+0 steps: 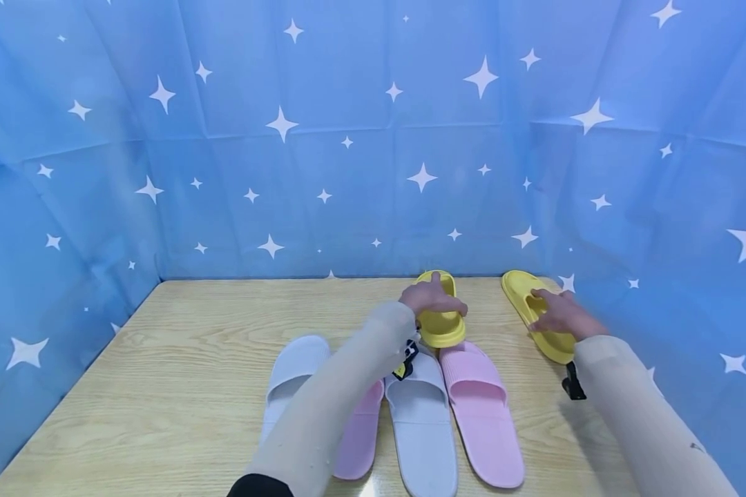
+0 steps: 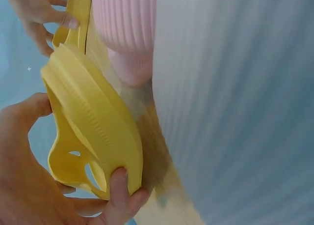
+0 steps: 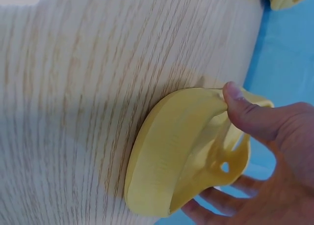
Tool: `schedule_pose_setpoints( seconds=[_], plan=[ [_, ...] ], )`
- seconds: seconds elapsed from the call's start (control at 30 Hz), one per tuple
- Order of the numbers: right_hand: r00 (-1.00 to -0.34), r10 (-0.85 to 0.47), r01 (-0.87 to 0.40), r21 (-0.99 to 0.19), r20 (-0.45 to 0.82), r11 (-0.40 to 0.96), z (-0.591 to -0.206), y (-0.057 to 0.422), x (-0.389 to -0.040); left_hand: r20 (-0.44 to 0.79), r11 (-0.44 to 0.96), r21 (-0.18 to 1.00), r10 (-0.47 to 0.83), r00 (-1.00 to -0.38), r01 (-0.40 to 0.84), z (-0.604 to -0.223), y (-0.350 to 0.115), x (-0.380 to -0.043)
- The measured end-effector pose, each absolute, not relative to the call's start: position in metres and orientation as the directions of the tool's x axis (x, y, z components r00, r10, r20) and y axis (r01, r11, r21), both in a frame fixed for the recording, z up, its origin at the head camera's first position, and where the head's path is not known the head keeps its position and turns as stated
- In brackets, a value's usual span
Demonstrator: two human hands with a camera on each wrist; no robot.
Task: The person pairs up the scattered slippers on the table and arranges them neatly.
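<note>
My left hand [image 1: 427,297] grips one yellow slipper [image 1: 443,333] by its sides near the table's back edge. In the left wrist view, the thumb and fingers hold opposite edges of this slipper [image 2: 105,122], whose heel is towards the camera. On the right, my right hand [image 1: 564,314] holds the other yellow slipper [image 1: 556,347], which lies slanted. The right wrist view shows the thumb on one edge of this slipper [image 3: 162,151] and fingers along the opposite side. The toe of a pink slipper [image 1: 486,435] is close to the left yellow slipper's heel.
A grey-blue slipper [image 1: 423,442] lies left of the pink one. Farther left are another pink slipper [image 1: 357,445] and another grey-blue slipper [image 1: 298,353], both partly hidden by my left sleeve. A starry blue curtain [image 1: 348,207] surrounds the wooden table [image 1: 161,386].
</note>
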State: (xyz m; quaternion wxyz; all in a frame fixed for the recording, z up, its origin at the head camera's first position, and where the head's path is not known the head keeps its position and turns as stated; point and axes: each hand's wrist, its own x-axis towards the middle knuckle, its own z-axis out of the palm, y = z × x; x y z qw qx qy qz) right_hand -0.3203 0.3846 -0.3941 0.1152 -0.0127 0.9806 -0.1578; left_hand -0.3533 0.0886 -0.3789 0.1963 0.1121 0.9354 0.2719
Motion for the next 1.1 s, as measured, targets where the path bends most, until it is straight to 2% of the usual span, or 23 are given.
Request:
schedule_pose_setpoints(
  seconds=[0.23,0.4,0.6,0.77,0.9,1.1],
  plan=[
    [-0.972,-0.05,0.027,-0.32,-0.231,0.947,-0.392,0.386,-0.319,-0.274,0.817,0.566,0.312,-0.91,0.11,-0.378,0.105,-0.347],
    [-0.972,-0.048,0.028,-0.317,-0.23,0.948,-0.393,0.387,-0.32,-0.25,0.763,0.639,0.328,-0.911,0.1,-0.379,0.118,-0.345],
    [-0.974,-0.047,0.028,-0.324,-0.223,0.946,-0.397,0.388,-0.323,-0.261,0.763,0.637,0.347,-0.901,0.11,-0.386,0.13,-0.35],
    [-0.976,-0.053,0.019,-0.322,-0.212,0.947,-0.397,0.39,-0.322,-0.213,0.746,0.655,0.335,-0.918,0.121,-0.391,0.135,-0.35],
    [-0.975,-0.054,0.019,-0.323,-0.215,0.946,-0.396,0.389,-0.322,-0.166,0.727,0.664,0.373,-0.913,0.176,-0.392,0.137,-0.347],
    [-0.977,-0.068,-0.008,-0.282,-0.203,0.959,-0.396,0.389,-0.324,-0.148,0.728,0.617,0.48,-0.865,0.298,-0.392,0.149,-0.344]
  ],
)
